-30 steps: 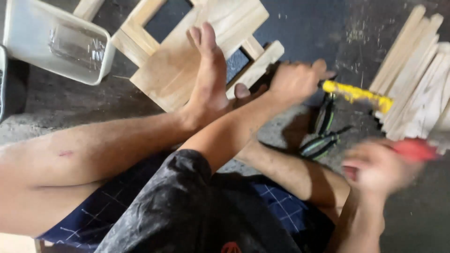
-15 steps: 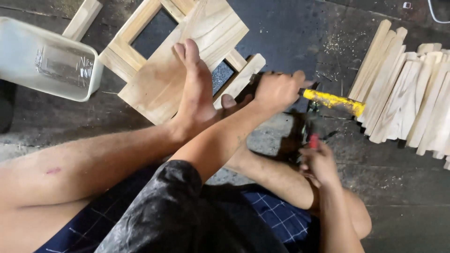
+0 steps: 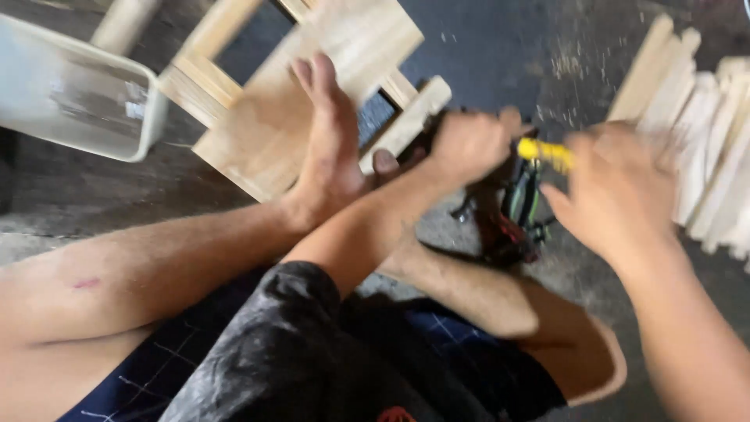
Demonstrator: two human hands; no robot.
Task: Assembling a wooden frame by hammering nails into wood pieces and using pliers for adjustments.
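Two hands meet over the floor: the left hand (image 3: 469, 144) has its fingers closed on a yellow-handled tool (image 3: 545, 153), long axis running left-right, handle pointing right. The blurred right hand (image 3: 617, 191), fingers spread, hides the handle's end beside the wooden frame (image 3: 266, 133).

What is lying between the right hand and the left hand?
In the head view, the yellow tool handle spans between left hand and right hand; green-handled pliers lie just below.

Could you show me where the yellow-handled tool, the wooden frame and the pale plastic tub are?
yellow-handled tool (image 3: 547, 153): head view, on its yellow handle.
wooden frame (image 3: 258, 137): head view, on the flat board beside the foot.
pale plastic tub (image 3: 70, 98): head view, on its side wall.
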